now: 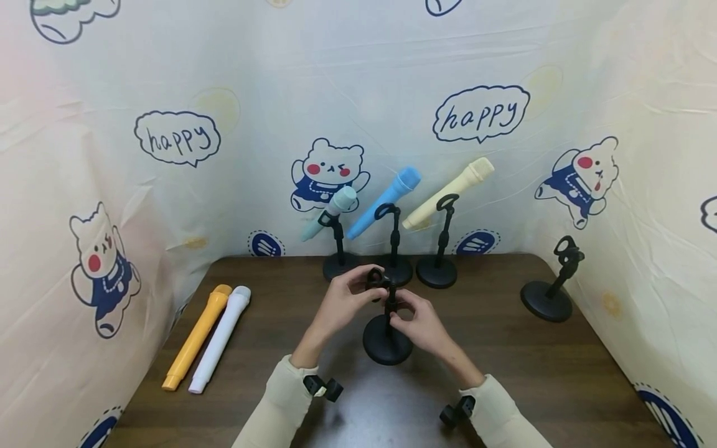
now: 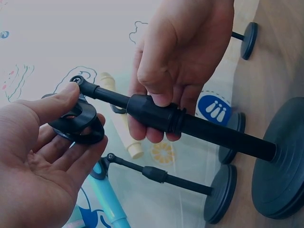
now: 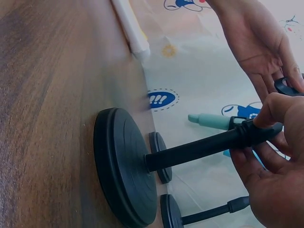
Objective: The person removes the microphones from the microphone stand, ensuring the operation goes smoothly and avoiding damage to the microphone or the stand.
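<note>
A black desktop microphone stand (image 1: 386, 345) stands upright on its round base at the middle of the table. My left hand (image 1: 343, 303) pinches its clip (image 2: 78, 118) between thumb and fingers, at the top of the pole. Lower down, my right hand (image 1: 424, 325) grips the thick collar (image 2: 151, 113) partway up the pole, thumb on one side and fingers on the other. In the left wrist view the clip is tilted sideways from the pole and holds no microphone. The right wrist view shows the base (image 3: 126, 166) on the table, with the clip partly hidden behind my right hand.
Behind, three stands hold a mint microphone (image 1: 343, 199), a blue one (image 1: 406, 180) and a pale yellow one (image 1: 459, 190). Another stand (image 1: 546, 302) without a microphone is at the right. Orange (image 1: 198, 333) and white (image 1: 221, 336) microphones lie at the left. A printed cloth (image 1: 358, 74) hangs around the table.
</note>
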Motion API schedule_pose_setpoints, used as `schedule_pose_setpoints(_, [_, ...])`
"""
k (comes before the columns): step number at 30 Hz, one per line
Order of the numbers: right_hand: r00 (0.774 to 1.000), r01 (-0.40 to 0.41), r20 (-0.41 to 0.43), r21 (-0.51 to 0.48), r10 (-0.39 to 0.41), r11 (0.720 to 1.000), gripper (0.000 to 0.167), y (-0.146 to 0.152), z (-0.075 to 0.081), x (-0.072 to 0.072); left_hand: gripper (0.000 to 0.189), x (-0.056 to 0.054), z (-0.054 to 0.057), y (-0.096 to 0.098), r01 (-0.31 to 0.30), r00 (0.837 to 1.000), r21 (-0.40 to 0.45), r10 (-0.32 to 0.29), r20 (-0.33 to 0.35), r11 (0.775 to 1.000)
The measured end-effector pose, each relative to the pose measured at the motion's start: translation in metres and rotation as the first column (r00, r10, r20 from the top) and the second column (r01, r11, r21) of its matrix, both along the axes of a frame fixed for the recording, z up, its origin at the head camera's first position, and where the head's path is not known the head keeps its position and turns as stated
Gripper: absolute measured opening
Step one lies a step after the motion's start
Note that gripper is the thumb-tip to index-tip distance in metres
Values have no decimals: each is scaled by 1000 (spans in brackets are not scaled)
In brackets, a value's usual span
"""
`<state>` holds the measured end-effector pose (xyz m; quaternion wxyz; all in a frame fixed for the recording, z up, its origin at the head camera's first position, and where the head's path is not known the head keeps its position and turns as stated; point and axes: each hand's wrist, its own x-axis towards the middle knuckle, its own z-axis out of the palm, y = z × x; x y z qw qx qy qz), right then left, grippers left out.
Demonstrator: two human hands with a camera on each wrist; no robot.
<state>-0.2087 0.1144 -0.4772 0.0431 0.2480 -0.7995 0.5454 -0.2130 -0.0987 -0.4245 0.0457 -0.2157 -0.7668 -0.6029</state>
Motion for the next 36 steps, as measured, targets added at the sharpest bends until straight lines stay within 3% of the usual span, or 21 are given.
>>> schedule_pose_setpoints(15, [999, -14, -36, -26, 13, 1000, 33, 0, -3, -2, 38, 1, -4, 0, 5, 1000, -2, -5, 12, 1000])
schedule_pose_setpoints(36, [999, -2, -37, -26, 1, 1000, 34, 1, -5, -1, 41, 2, -32, 2, -33, 999, 9, 32, 39, 999])
